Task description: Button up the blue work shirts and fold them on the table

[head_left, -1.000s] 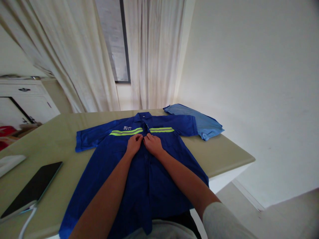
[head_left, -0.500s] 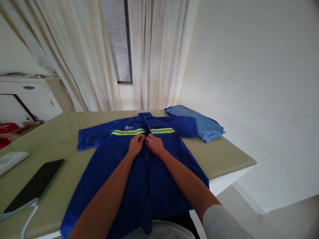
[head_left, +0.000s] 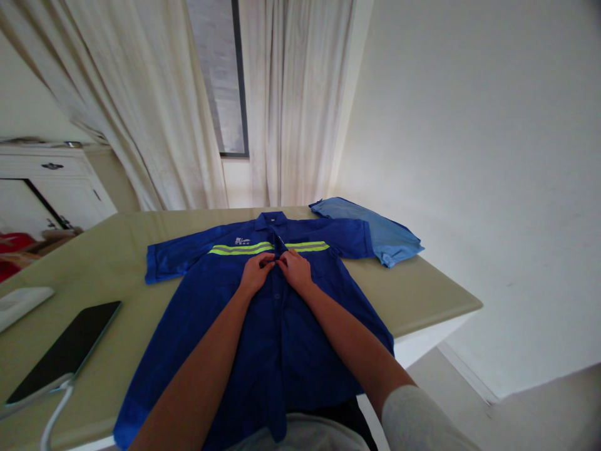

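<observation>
A dark blue work shirt (head_left: 319,313) with a yellow-green reflective stripe across the chest lies face up, collar away from me. Its hem hangs over the table's near edge. Just below the stripe, my left hand (head_left: 256,273) pinches the left edge of the front placket. Opposite it, my right hand (head_left: 295,268) pinches the other front edge, fingertips almost meeting the left ones. Whatever button sits between the fingertips is hidden. Below the hands the placket is closed, with a button (head_left: 277,296) showing; above them the front gapes towards the collar.
A light blue folded garment (head_left: 370,228) lies partly under the shirt's right sleeve. On the table (head_left: 432,300) at left are a phone (head_left: 66,351) with a white cable (head_left: 59,413) and a white object (head_left: 23,304). Curtains (head_left: 300,113) hang behind; a wall (head_left: 469,156) rises at right.
My right hand has shifted very slightly to the right and turned a little at the placket. The left hand stays almost in place, and the shirt lies as before.
</observation>
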Action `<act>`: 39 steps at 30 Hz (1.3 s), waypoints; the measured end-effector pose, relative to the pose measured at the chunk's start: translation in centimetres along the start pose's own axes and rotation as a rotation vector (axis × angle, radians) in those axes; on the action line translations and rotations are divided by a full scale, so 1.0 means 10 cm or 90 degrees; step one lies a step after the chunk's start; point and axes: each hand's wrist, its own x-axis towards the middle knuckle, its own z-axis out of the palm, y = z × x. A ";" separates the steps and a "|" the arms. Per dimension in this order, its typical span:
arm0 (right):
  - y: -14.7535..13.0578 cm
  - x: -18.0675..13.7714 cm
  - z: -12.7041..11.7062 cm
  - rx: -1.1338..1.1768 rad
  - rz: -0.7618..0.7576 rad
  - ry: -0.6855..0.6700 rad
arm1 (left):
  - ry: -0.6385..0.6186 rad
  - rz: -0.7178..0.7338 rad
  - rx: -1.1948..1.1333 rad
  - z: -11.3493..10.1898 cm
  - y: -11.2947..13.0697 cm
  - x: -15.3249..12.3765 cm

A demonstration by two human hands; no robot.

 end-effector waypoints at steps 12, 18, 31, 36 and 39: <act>-0.05 -0.01 -0.14 0.125 -0.117 0.035 | -0.123 0.040 0.295 0.11 0.13 -0.29; -0.32 -0.31 -0.29 0.019 -0.222 -0.116 | -0.139 0.041 0.343 -0.02 -0.05 0.03; -0.06 -0.15 0.00 0.152 -0.191 -0.096 | -0.004 -0.026 0.197 -0.11 -0.09 -0.06; -0.07 -0.20 -0.04 0.128 -0.209 -0.078 | -0.028 -0.063 0.097 -0.13 -0.07 -0.12; -0.10 -0.24 -0.08 0.089 -0.243 -0.063 | -0.056 -0.091 0.026 -0.17 -0.06 -0.09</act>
